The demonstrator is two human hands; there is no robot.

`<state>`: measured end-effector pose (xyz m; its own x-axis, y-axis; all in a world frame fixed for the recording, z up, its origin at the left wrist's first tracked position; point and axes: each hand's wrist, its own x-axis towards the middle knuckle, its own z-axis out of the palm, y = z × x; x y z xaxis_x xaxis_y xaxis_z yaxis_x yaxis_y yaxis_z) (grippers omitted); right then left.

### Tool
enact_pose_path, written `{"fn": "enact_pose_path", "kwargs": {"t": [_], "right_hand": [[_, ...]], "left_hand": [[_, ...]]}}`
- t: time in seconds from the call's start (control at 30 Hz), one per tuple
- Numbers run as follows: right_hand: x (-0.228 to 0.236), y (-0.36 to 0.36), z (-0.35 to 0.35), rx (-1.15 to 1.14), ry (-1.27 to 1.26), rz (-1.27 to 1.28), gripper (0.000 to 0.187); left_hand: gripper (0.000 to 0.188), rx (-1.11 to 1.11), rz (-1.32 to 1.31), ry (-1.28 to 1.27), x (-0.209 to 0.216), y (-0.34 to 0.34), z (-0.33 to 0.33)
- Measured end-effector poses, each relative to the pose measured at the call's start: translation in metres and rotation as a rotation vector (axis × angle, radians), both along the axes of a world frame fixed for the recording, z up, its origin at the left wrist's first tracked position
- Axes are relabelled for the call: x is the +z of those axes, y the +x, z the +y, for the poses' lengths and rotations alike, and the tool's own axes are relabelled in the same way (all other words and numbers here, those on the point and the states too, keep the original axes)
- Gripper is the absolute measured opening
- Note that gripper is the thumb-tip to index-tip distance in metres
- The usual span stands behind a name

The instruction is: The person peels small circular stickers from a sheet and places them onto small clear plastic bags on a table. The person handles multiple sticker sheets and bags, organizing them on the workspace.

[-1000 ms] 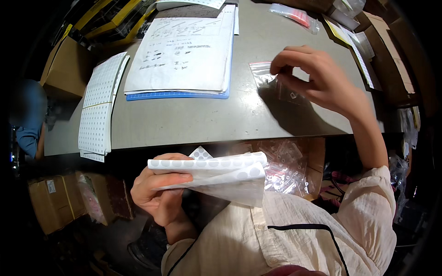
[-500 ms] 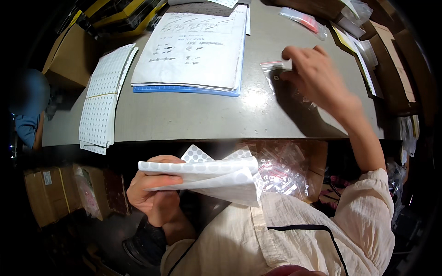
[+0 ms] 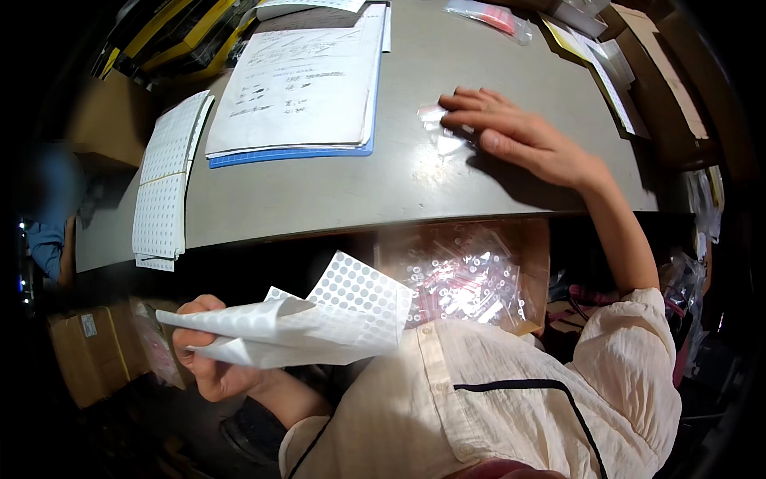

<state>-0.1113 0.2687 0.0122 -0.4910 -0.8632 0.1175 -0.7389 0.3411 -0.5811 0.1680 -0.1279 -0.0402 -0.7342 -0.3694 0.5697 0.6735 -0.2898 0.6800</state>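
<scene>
My left hand (image 3: 203,359) is closed on folded white sticker sheets (image 3: 359,295) printed with rows of grey dots. The sheets hang across my lap, bent over, with a dotted corner turned up. Over the grey table (image 3: 319,195), my right hand (image 3: 527,144) is spread with its fingers stretched out to the left. Partly beneath its fingertips lies a small clear zip bag (image 3: 435,132) with a red edge. Whether the fingers press on the bag I cannot tell.
Below the table edge, a carton (image 3: 540,271) holds many small zip bags (image 3: 471,279) with white rings. Handwritten papers (image 3: 311,88) lie on a blue board (image 3: 287,156). Left of them is a banded stack of dotted sheets (image 3: 163,184). Cardboard boxes (image 3: 662,72) line the right side.
My right hand has gone from bent fingers above the bag to flat, stretched fingers over it. My left hand has moved left and down with the sticker sheets, which have swung open more.
</scene>
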Motion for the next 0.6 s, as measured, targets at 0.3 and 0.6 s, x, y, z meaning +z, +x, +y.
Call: {"fn": "enact_pose_path", "kwargs": {"t": [0.3,0.6], "right_hand": [[0.009,0.074,0.016,0.185,-0.348,-0.689,0.057],[0.032,0.074,0.021,0.159,-0.497,-0.686,0.059]], "left_hand": [[0.046,-0.011,0.051,-0.025,0.001,-0.010,-0.003],[0.016,-0.062,0.064,-0.206,0.024,-0.020,0.011]]}}
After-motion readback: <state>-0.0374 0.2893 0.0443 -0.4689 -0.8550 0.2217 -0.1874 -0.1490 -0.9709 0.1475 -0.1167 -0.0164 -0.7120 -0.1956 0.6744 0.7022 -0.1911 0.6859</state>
